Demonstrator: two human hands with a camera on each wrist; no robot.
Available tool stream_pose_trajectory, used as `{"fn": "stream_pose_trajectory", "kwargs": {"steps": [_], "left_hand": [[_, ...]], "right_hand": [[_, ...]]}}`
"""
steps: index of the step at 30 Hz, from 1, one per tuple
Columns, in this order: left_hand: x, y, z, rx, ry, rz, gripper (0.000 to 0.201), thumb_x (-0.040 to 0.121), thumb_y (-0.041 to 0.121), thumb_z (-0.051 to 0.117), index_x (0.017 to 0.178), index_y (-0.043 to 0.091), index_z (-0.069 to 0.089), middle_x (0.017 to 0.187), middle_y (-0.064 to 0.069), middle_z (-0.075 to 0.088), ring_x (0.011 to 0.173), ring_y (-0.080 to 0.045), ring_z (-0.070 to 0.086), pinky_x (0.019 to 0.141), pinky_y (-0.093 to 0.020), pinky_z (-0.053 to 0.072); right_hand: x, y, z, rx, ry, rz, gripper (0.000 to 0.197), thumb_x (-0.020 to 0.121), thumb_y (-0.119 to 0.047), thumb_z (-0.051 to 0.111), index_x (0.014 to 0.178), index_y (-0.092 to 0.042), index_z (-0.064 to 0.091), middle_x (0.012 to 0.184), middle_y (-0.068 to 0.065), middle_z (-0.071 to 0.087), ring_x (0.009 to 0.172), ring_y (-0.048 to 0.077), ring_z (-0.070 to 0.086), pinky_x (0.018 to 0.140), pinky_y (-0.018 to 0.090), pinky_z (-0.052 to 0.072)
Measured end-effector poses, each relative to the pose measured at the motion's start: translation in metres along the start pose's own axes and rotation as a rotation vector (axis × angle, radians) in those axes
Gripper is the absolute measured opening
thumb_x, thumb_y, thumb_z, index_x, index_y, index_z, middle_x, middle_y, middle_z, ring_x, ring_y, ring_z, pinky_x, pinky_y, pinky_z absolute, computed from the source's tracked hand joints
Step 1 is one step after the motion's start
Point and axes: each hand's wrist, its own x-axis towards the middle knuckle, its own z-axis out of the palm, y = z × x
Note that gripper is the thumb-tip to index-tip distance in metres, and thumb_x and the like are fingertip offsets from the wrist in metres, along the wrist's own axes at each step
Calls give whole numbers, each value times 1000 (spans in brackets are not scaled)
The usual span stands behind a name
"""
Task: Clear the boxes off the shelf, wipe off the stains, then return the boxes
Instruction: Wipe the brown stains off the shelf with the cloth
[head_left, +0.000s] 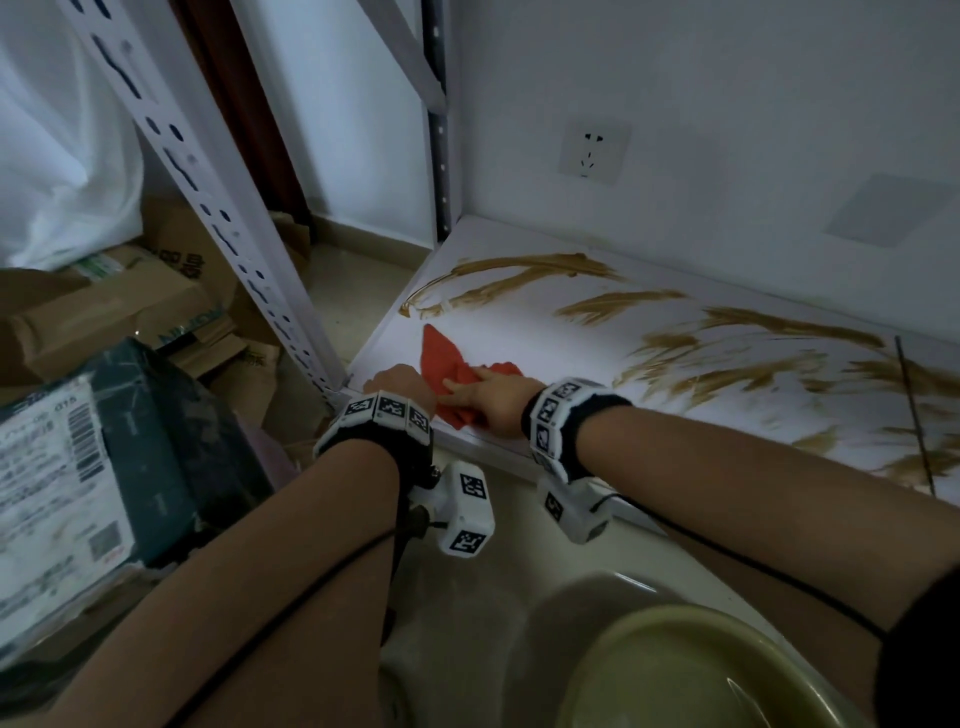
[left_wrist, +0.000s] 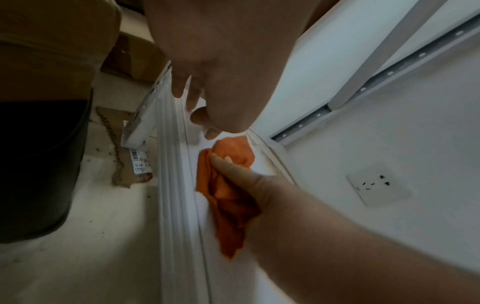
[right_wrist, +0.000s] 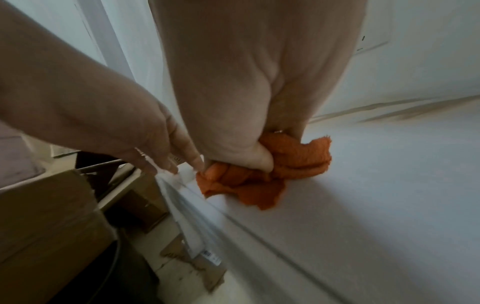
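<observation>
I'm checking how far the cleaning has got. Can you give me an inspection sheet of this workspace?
Surface: white shelf board, brown stains smeared across it, unwiped.
Job's things: orange cloth at the front left corner; boxes off the shelf, on the floor.
Clutter: thin dark rod lying on the shelf at right.
Hands: right hand grips the cloth; left hand open, at the shelf edge.
Cables: black wrist-camera leads.
Surroundings: wall socket, basin.

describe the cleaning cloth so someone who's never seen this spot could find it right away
Find the white shelf board smeared with brown stains, low against the wall with the socket. At its front left corner lies the orange cloth, gripped by the right hand. It is the only bright orange thing there.
</observation>
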Motion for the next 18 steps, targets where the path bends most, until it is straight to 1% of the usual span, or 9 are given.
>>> {"fn": "stream_pose_trajectory", "kwargs": {"steps": [4, 7, 9, 10, 11, 12, 13, 16, 18], "left_hand": [[5, 3, 0, -44, 77, 51, 34, 94, 14, 48, 125, 3, 55, 130, -16, 54, 119, -31, 54, 96, -35, 44], [8, 14, 1, -37, 196, 193, 39, 92, 23, 48, 128, 7, 48, 140, -12, 41, 124, -28, 47, 100, -36, 42], [8, 23, 0, -37, 225, 273, 33, 94, 23, 42, 121, 7, 53, 132, -13, 49, 116, -27, 53, 97, -35, 45], [6, 27, 0, -62, 226, 283, 31, 96, 22, 39, 118, 7, 56, 125, -14, 56, 111, -27, 56, 95, -35, 46], [4, 30, 1, -85, 221, 286, 32, 98, 22, 37, 118, 7, 58, 121, -14, 60, 109, -28, 57, 94, -35, 45], [1, 34, 2, -106, 196, 290, 34, 100, 24, 35, 120, 8, 57, 120, -14, 61, 109, -29, 57, 95, -35, 44], [0, 37, 2, -112, 167, 303, 37, 101, 29, 34, 124, 9, 56, 122, -14, 60, 112, -30, 56, 96, -35, 43], [-2, 44, 11, -33, 37, 322, 51, 100, 41, 35, 141, 11, 40, 136, -15, 50, 124, -31, 47, 104, -38, 39], [1, 43, 15, 52, 4, 323, 54, 98, 39, 41, 144, 12, 34, 138, -18, 43, 125, -32, 45, 105, -39, 39]], "right_hand": [[3, 2, -13, 18, 4, -13, 63, 92, -8, 50, 147, -31, 29, 157, 0, 19, 143, 28, 21, 116, 36, 19], [-12, 5, -9, 93, 75, -57, 58, 93, -26, 55, 146, -20, 33, 155, 4, 25, 139, 29, 25, 117, 40, 20], [-24, 16, -9, 206, 222, -66, 49, 96, -31, 49, 142, -15, 39, 146, 8, 38, 129, 30, 37, 113, 43, 27], [-31, 23, -10, 237, 291, -25, 47, 99, -32, 43, 142, -13, 40, 145, 9, 40, 129, 28, 39, 113, 42, 27], [-39, 30, -13, 254, 333, 52, 48, 101, -33, 37, 143, -12, 37, 148, 10, 37, 134, 26, 36, 116, 37, 23], [-46, 37, -15, 254, 330, 149, 49, 102, -34, 33, 145, -12, 34, 151, 10, 32, 138, 24, 31, 116, 33, 20], [-50, 44, -16, 243, 295, 235, 49, 102, -32, 31, 145, -10, 32, 152, 11, 30, 139, 25, 31, 115, 32, 21], [-53, 57, -15, 118, 123, 423, 47, 101, -25, 34, 145, -8, 29, 147, 15, 33, 132, 31, 37, 109, 39, 33], [-50, 57, -15, 5, 48, 471, 48, 98, -20, 41, 143, -8, 30, 145, 16, 33, 130, 31, 39, 106, 41, 38]]}}
